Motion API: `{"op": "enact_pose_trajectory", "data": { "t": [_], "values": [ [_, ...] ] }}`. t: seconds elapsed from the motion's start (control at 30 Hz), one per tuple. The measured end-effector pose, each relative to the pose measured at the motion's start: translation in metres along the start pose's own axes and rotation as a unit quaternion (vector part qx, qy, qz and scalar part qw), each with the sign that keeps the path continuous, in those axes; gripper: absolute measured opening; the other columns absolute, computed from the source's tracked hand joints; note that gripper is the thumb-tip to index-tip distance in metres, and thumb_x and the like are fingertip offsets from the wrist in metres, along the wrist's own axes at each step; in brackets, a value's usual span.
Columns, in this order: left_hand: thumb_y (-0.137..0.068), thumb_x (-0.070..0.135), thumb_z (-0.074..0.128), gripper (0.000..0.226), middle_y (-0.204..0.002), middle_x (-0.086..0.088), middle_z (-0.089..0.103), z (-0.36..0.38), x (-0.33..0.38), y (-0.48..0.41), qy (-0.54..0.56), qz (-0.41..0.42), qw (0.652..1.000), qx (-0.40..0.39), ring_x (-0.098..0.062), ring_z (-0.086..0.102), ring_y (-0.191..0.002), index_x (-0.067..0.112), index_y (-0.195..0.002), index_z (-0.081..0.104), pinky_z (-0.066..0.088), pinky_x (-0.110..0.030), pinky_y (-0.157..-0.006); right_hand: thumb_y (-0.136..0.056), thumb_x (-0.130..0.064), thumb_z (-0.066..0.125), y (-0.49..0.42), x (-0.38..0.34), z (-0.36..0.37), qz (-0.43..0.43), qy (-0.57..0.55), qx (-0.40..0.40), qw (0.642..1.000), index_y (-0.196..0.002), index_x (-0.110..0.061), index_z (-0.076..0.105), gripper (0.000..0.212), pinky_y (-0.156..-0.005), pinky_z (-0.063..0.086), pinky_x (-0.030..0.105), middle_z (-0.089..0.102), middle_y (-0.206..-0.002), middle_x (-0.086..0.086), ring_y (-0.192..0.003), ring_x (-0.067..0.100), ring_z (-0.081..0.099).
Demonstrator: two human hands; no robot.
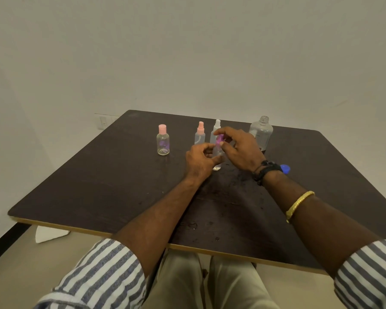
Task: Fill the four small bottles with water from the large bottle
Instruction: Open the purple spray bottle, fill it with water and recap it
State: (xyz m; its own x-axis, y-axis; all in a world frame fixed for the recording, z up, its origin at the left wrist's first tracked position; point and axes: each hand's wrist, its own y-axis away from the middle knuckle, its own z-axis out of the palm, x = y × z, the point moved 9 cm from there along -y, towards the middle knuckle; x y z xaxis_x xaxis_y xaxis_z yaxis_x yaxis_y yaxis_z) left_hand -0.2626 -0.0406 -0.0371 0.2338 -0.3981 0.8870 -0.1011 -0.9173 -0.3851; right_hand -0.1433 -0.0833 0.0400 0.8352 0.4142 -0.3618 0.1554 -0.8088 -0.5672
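Right now your left hand point(198, 160) curls around a small clear bottle point(217, 166), upright just left of the uncapped large bottle point(261, 132), while your right hand point(239, 148) pinches its purple cap point(220, 139) from above. The dark wooden table point(98, 186) is wet in spots and a pale wall point(187, 52) stands behind. There are four small bottles in all. Further left of the large bottle stand a white-topped spray bottle point(216, 126), a pink spray bottle point(200, 134) and a pink-capped bottle point(163, 141). One blue cap point(285, 168) lies nearer you.

On the dark wooden worktop point(98, 186), a squat clear pink-capped bottle point(163, 141) stands leftmost, and to its right a clear pink-topped spray bottle point(200, 134) stands just beside a tall clear white-capped spray bottle point(216, 127). Before those two, the left hand point(200, 162) and right hand point(240, 149) hold a small clear purple-capped bottle point(218, 152) between them. The large clear uncapped bottle point(261, 132) stands rightmost, a round blue plastic cap point(285, 168) lying before it.
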Motion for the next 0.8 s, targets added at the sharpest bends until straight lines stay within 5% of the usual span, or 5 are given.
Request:
{"op": "enact_pose_trajectory", "data": {
  "t": [0.37, 0.53, 0.67, 0.8],
  "values": [
    [-0.072, 0.027, 0.091, 0.046, -0.098, -0.003, 0.078, 0.0, -0.002, 0.002, 0.005, 0.003, 1.0, 0.01, -0.014, 0.074, -0.087, 0.01, -0.112, 0.076, 0.063, -0.034, -0.081, -0.089, -0.032, 0.073, 0.003, 0.004, -0.007, 0.026, 0.006, 0.032, 0.999, -0.11, -0.021, 0.067, 0.025, -0.08, 0.055, 0.041, 0.068, -0.094, 0.001, -0.084, 0.018, 0.06],
    [-0.07, 0.027, 0.093, 0.045, -0.096, -0.001, 0.079, 0.003, -0.007, -0.001, 0.013, -0.009, 1.0, 0.005, -0.012, 0.075, -0.086, 0.01, -0.11, 0.077, 0.063, -0.037, -0.082, -0.086, -0.031, 0.061, 0.004, 0.0, -0.009, 0.036, -0.019, 0.03, 0.999, -0.123, -0.02, 0.067, 0.039, -0.088, 0.053, 0.034, 0.069, -0.116, 0.002, -0.098, 0.015, 0.062],
    [-0.071, 0.025, 0.092, 0.045, -0.096, -0.002, 0.078, 0.002, -0.004, 0.0, 0.015, -0.009, 1.0, 0.001, -0.014, 0.074, -0.086, 0.009, -0.109, 0.076, 0.063, -0.033, -0.081, -0.09, -0.016, 0.064, 0.003, -0.001, -0.01, 0.03, -0.028, 0.034, 0.999, -0.115, -0.018, 0.07, 0.025, -0.087, 0.057, 0.037, 0.073, -0.102, 0.0, -0.091, 0.014, 0.066],
    [-0.072, 0.023, 0.091, 0.044, -0.097, -0.002, 0.078, 0.001, -0.003, 0.0, 0.01, -0.003, 1.0, 0.003, -0.014, 0.074, -0.086, 0.009, -0.111, 0.076, 0.063, -0.03, -0.08, -0.089, -0.027, 0.073, 0.002, -0.001, -0.011, 0.035, -0.018, 0.041, 0.998, -0.108, -0.019, 0.069, 0.021, -0.08, 0.057, 0.04, 0.07, -0.093, 0.001, -0.084, 0.017, 0.064]
  ]
}}
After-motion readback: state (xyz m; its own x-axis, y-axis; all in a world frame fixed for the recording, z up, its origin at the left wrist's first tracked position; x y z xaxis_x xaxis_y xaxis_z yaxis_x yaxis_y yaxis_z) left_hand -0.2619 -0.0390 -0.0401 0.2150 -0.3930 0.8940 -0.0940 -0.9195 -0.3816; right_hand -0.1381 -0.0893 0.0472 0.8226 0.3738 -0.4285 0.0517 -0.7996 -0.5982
